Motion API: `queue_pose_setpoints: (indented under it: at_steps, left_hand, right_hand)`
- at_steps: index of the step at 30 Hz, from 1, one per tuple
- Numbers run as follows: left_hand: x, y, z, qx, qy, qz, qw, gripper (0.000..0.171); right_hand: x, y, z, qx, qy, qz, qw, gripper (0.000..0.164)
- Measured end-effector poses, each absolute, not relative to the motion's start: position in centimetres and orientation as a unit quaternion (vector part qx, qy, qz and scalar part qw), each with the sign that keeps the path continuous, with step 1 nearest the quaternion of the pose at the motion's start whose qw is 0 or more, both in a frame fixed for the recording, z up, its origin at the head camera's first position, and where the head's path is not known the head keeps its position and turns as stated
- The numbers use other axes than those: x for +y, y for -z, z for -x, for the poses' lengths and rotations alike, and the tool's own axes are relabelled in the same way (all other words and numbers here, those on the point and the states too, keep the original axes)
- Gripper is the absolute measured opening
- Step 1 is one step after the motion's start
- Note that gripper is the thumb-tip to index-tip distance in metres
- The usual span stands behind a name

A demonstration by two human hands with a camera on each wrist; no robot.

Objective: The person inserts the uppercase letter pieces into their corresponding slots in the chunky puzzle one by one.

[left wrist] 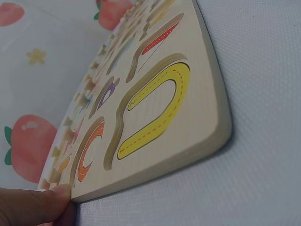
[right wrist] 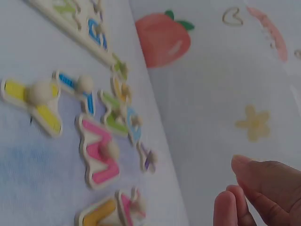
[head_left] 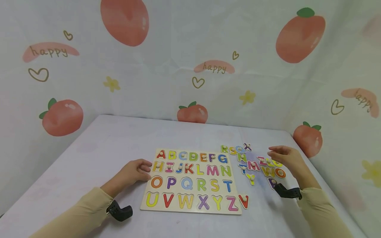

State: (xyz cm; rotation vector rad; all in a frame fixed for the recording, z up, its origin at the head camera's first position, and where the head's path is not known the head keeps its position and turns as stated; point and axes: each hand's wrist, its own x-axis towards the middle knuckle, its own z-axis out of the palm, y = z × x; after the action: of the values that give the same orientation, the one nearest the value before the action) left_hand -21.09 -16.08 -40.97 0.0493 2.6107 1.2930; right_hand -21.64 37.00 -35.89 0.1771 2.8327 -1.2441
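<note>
A wooden alphabet puzzle board (head_left: 172, 210) lies flat, with knobbed letters A to K seated in the upper rows and bare printed recesses from L to Z. At its left edge, my left hand (head_left: 134, 173) holds the rim; the left wrist view shows the thumb (left wrist: 59, 192) on the edge near the O recess. My right hand (head_left: 288, 162) hovers above the loose letters at the right, thumb and fingertips slightly apart, nothing visible between them. Beneath and beside it lie an orange O (head_left: 280, 172), a yellow W (head_left: 269, 172) and a pink M (head_left: 253, 165).
More knobbed letters lie right of the board, among them a yellow Y (head_left: 251, 179), a blue T (head_left: 243, 168) and a purple X (head_left: 247, 146). A red V (head_left: 244, 201) rests beside the board's lower right corner. Patterned cloth (head_left: 160, 92) stands behind the table.
</note>
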Motion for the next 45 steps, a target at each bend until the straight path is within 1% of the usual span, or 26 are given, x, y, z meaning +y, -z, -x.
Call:
queue_pose_setpoints:
  at_steps: [5, 8, 14, 18, 22, 30, 36, 45]
  left_hand:
    - [-16.1, 41.0, 21.1, 0.889, -0.442, -0.016, 0.113, 0.049]
    - [-16.1, 41.0, 21.1, 0.889, -0.443, -0.018, 0.112, 0.049]
    - [-16.2, 41.1, 21.1, 0.886, -0.449, -0.023, 0.111, 0.049]
    - [-16.1, 41.1, 21.1, 0.886, -0.449, -0.021, 0.112, 0.05]
    - [-16.1, 41.2, 21.1, 0.887, -0.449, -0.018, 0.112, 0.05]
    - [-16.1, 41.2, 21.1, 0.887, -0.448, -0.017, 0.113, 0.05]
    - [-16.1, 41.1, 21.1, 0.885, -0.452, -0.018, 0.111, 0.049]
    - [-15.9, 40.8, 20.8, 0.887, -0.448, -0.017, 0.109, 0.048]
  right_hand:
    - [39.0, 37.1, 21.8, 0.908, 0.407, -0.093, 0.022, 0.066]
    - [39.8, 37.9, 22.2, 0.899, 0.42, -0.12, 0.022, 0.064]
    - [40.8, 39.3, 22.9, 0.889, 0.422, -0.167, 0.058, 0.061]
    - [40.8, 39.8, 23.4, 0.898, 0.398, -0.171, 0.073, 0.062]
    - [40.6, 39.9, 23.7, 0.905, 0.38, -0.178, 0.076, 0.062]
    - [40.0, 40.0, 24.0, 0.903, 0.369, -0.204, 0.081, 0.056]
    - [39.6, 40.0, 24.1, 0.904, 0.364, -0.209, 0.083, 0.055]
    - [39.1, 39.7, 24.1, 0.911, 0.348, -0.205, 0.078, 0.041]
